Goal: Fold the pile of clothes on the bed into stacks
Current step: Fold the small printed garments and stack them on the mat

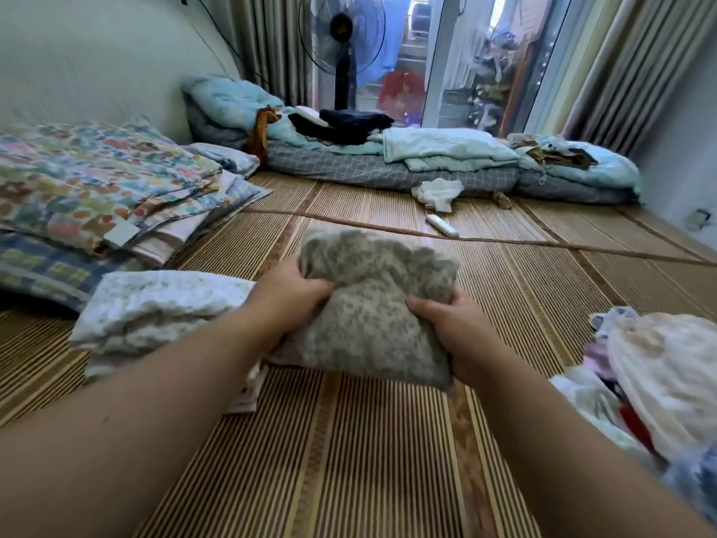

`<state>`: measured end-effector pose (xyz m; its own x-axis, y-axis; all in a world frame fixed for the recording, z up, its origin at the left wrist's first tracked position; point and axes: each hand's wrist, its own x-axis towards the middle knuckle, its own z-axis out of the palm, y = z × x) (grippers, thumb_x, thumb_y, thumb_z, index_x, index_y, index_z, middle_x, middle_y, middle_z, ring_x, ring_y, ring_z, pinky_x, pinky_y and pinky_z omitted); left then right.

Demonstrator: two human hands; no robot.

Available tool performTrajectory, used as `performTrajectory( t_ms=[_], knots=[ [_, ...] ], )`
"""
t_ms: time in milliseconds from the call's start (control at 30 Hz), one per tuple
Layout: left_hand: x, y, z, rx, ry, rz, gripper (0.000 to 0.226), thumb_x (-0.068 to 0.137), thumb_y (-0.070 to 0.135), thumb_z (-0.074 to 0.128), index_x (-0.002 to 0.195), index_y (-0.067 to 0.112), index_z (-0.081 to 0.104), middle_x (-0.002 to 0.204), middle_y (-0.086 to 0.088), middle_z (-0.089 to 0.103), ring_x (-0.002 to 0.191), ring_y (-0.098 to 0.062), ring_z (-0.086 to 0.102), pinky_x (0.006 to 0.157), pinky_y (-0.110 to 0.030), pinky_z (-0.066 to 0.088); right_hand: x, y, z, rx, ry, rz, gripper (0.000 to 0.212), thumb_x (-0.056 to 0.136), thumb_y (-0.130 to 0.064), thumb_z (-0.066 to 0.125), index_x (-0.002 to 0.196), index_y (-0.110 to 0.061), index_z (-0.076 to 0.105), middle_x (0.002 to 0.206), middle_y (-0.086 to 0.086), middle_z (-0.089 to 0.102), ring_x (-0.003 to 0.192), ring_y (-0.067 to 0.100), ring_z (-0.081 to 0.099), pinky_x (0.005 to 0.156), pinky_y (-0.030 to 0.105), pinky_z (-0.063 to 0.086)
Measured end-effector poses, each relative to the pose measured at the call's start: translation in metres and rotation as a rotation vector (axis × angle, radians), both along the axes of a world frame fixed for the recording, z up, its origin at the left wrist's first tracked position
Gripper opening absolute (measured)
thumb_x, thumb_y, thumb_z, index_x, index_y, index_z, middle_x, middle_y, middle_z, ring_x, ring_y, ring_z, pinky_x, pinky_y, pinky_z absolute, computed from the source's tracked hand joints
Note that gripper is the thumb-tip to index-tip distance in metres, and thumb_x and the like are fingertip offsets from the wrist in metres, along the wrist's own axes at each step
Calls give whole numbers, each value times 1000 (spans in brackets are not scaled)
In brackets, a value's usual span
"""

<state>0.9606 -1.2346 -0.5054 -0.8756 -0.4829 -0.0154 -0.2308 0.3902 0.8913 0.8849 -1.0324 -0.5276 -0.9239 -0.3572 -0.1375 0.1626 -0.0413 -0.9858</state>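
Between our left hand (289, 300) and right hand (454, 332), both with fingers curled into its sides, the folded grey garment (372, 304) hangs low over the mat (349, 460). Just left of the grip lies the stack (155, 308); well right, the pile (659, 382). Should either hand slacken, we judge the folds would spill open.

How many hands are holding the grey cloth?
2. The left hand grips the left side of the grey cloth; the right hand grips its right side. Both are in full view, none hidden.
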Motion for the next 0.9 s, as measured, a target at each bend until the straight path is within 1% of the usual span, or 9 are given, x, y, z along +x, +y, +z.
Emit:
performTrajectory(
  t_ms=[100, 167, 267, 333, 400, 467, 500, 633, 900],
  knots=[
    [-48, -31, 6, -211, -72, 85, 43, 81, 34, 67, 120, 20, 55, 107, -1, 64, 100, -26, 59, 77, -32, 42, -49, -42, 1, 46, 33, -3, 28, 86, -11, 70, 112, -11, 61, 105, 8, 72, 92, 25, 71, 79, 43, 59],
    [-72, -41, -2, -375, -222, 112, 64, 84, 31, 65, 138, 12, 37, 129, -13, 55, 115, -32, 54, 86, -34, 43, -75, -62, -11, 145, 14, 31, 31, 86, -14, 71, 114, -10, 60, 106, 9, 71, 93, 26, 70, 85, 46, 57],
    [-94, -37, -28, -610, -532, -10, 96, 87, 19, 64, 154, 24, -4, 160, -18, 2, 143, -39, 20, 112, -50, 31, -94, -77, -36, 472, 38, 154, 46, 81, -28, 76, 120, -15, 54, 115, 7, 65, 93, 23, 67, 79, 42, 59],
    [-104, -32, -45, -741, -605, -118, 88, 90, 7, 53, 152, 38, 0, 159, -10, -22, 146, -41, -9, 116, -56, 13, -99, -80, -53, 778, 247, 116, 83, 77, -40, 77, 144, -24, 31, 137, 6, 46, 117, 28, 55, 91, 46, 53],
    [-109, -29, -56, -783, -644, -236, 76, 93, 8, 44, 150, 45, 11, 160, -10, -19, 146, -40, -15, 117, -56, 7, -95, -83, -64, 941, 627, 109, 88, 81, -50, 67, 151, -37, 16, 157, 2, 22, 141, 29, 28, 110, 55, 33],
    [-111, -30, -64, -759, -709, -319, 77, 94, 13, 47, 152, 42, 5, 161, -17, -4, 148, -39, 2, 118, -50, 17, -86, -91, -72, 1043, 945, 313, 76, 86, -51, 54, 151, -40, 17, 162, -4, 11, 148, 25, 11, 115, 57, 17],
    [-112, -32, -67, -741, -730, -342, 79, 94, 16, 49, 153, 40, 2, 161, -19, 3, 147, -38, 13, 117, -48, 22, -80, -95, -76, 1109, 989, 447, 77, 86, -51, 52, 152, -39, 15, 163, -6, 6, 149, 23, 4, 115, 59, 11],
    [-106, -30, -82, -699, -690, -395, 76, 94, 20, 48, 152, 41, 4, 158, -20, 20, 139, -35, 34, 112, -42, 31, -71, -101, -89, 1338, 866, 605, 90, 86, -57, 53, 155, -26, 4, 164, -4, -2, 150, 23, -3, 114, 63, 4],
    [-103, -2, -101, -616, -509, -438, 63, 93, 26, 37, 149, 46, 18, 156, -9, 27, 137, -33, 36, 109, -52, 32, -80, -59, -89, 1361, 847, 463, 82, 83, -56, 53, 152, -31, 17, 161, -5, 14, 149, 22, 9, 113, 63, 10]
  ],
)
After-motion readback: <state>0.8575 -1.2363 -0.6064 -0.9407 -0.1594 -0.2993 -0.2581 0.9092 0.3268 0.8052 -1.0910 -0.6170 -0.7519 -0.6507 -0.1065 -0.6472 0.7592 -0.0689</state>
